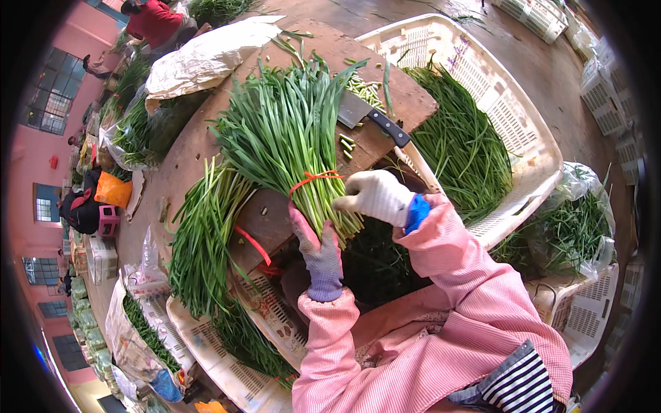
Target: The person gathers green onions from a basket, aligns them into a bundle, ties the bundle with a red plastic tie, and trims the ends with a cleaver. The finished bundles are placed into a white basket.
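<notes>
A big bunch of garlic chives [282, 131] lies over the wooden board, tied near its stem end with a red tie [315, 178]. My left hand [320, 255], in a grey and pink glove, grips the stems below the tie. At the right side of the stems is my right hand [379, 197] in a white glove, its fingers curled in against them; what they pinch is hidden. A knife [372, 117] with a black handle rests on the board beside cut stem ends [365, 91]. A second heap of chives [203, 241] hangs over the board's left edge.
To the right stands a white plastic crate [530, 131] holding loose chives. Another crate [206, 351] is at the lower left, near a red strip [253, 246]. A bag of greens [578, 220] sits at far right. A person in red [155, 24] is at the upper left.
</notes>
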A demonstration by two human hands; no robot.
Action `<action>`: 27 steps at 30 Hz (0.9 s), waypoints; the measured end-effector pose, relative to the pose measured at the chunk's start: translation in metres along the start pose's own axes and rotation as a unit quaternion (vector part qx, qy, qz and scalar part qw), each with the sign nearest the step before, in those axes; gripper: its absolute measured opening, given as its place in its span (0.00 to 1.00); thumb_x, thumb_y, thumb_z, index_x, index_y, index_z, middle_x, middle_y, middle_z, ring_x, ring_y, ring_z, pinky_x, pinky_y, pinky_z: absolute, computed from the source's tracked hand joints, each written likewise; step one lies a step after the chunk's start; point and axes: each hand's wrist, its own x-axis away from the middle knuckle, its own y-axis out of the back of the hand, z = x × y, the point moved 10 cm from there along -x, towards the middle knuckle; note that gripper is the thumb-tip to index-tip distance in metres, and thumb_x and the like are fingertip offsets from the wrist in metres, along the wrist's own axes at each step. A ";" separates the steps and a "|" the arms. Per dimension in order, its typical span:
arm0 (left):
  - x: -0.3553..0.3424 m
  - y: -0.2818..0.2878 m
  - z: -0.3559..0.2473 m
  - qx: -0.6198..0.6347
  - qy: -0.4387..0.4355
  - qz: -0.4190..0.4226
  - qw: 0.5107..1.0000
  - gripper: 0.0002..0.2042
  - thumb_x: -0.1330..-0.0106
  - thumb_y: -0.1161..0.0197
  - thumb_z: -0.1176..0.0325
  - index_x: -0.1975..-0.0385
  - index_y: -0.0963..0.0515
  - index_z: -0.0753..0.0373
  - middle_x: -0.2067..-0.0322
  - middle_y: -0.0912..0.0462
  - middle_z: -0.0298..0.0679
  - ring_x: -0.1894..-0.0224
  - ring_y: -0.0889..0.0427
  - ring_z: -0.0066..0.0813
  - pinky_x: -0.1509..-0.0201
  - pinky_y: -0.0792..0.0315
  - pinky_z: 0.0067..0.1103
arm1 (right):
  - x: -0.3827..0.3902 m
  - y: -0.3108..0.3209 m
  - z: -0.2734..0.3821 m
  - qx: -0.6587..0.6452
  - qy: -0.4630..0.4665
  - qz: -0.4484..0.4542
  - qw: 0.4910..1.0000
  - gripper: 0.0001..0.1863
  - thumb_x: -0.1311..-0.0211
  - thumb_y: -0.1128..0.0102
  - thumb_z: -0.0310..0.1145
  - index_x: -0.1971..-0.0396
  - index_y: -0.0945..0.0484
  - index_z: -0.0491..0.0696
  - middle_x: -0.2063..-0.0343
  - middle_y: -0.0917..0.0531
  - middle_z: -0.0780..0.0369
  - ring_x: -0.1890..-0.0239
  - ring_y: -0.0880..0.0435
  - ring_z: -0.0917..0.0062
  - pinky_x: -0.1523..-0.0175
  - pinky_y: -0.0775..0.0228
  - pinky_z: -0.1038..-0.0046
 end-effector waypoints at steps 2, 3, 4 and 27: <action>0.002 0.002 -0.001 0.009 0.009 -0.009 1.000 0.36 0.31 0.45 0.75 0.25 0.53 0.63 0.29 0.45 0.44 0.34 0.37 0.32 0.35 0.36 0.23 | -0.008 -0.011 0.008 0.066 0.020 0.015 0.998 0.21 0.45 0.33 0.52 0.73 0.16 0.46 0.79 0.17 0.54 0.72 0.15 0.58 0.63 0.22 0.62; 0.003 0.002 -0.003 0.010 0.011 -0.010 1.000 0.36 0.31 0.45 0.75 0.25 0.53 0.63 0.29 0.44 0.43 0.34 0.37 0.31 0.36 0.36 0.23 | -0.010 -0.011 0.008 0.064 0.011 -0.008 0.998 0.19 0.44 0.34 0.50 0.73 0.16 0.47 0.79 0.17 0.54 0.73 0.15 0.58 0.64 0.22 0.62; 0.006 0.002 0.007 0.064 0.069 -0.009 0.996 0.36 0.31 0.44 0.75 0.25 0.52 0.64 0.30 0.42 0.42 0.35 0.37 0.29 0.37 0.35 0.21 | -0.012 -0.012 0.009 0.058 0.010 -0.008 0.998 0.18 0.44 0.34 0.49 0.73 0.16 0.47 0.78 0.17 0.54 0.72 0.15 0.58 0.64 0.22 0.61; -0.001 0.002 -0.011 0.005 0.008 -0.016 1.000 0.35 0.33 0.43 0.75 0.25 0.49 0.63 0.30 0.43 0.43 0.32 0.37 0.33 0.30 0.41 0.26 | 0.022 -0.027 0.025 0.122 0.044 0.055 0.990 0.17 0.50 0.31 0.50 0.76 0.15 0.49 0.81 0.17 0.57 0.74 0.15 0.60 0.65 0.22 0.63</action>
